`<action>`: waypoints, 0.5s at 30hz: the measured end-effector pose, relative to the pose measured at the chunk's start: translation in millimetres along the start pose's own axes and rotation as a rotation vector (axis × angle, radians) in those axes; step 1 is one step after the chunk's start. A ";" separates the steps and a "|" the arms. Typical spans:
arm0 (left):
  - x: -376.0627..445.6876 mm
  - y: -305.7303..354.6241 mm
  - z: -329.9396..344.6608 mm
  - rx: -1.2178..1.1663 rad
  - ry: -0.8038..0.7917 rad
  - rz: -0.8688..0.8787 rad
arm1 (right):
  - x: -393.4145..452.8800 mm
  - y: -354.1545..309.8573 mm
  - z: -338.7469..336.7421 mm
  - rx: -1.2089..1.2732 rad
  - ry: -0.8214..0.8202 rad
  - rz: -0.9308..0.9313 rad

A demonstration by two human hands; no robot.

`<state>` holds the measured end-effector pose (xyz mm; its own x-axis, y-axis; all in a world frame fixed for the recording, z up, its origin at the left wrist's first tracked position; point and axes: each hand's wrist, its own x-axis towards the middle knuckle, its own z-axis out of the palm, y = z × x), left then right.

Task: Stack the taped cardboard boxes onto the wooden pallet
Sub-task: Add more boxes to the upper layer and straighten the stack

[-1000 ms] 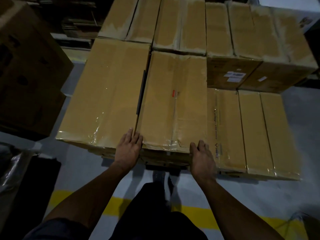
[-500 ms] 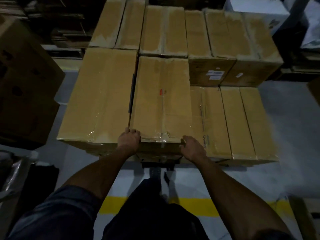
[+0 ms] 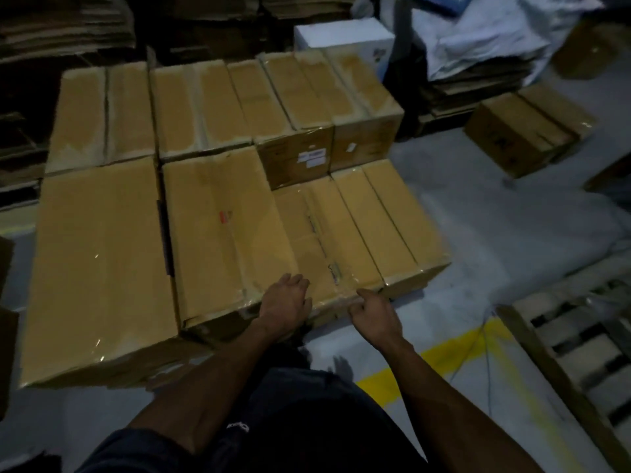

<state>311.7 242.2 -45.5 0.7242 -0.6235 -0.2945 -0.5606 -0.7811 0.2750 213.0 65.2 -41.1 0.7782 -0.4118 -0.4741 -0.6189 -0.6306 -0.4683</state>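
Observation:
Several taped cardboard boxes form a block in front of me; whatever they stand on is hidden. A tall left box [image 3: 95,261] and a middle box [image 3: 222,233] make the near upper layer. Lower boxes [image 3: 375,227] lie to their right. My left hand [image 3: 285,302] rests with relaxed fingers at the middle box's near right corner, partly over the lower box top. My right hand [image 3: 374,310] hovers at the lower box's near edge, fingers loosely curled, holding nothing.
A wooden pallet [image 3: 573,336] lies on the floor at the right, past a yellow floor line [image 3: 426,363]. One loose taped box [image 3: 519,131] sits far right. A white box [image 3: 345,35] and flattened cardboard piles [image 3: 478,87] stand behind.
Both hands left the middle box's near corners and shifted right. The left hand now sits at its right corner and the right hand is off it, by the lower box. The view swung right.

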 end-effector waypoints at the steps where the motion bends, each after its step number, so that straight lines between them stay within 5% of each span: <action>1: 12.2 4.4 -0.1 0.005 -0.018 0.021 | 4.3 5.5 -5.9 0.020 0.019 0.035; 15: 203.2 127.5 -11.9 0.171 -0.160 0.399 | 66.9 102.0 -98.6 0.248 0.261 0.388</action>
<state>392.2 16.4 -59.5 0.3747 -0.8633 -0.3381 -0.8509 -0.4650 0.2444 212.5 -91.6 -47.1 0.4678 -0.7539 -0.4614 -0.8487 -0.2375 -0.4725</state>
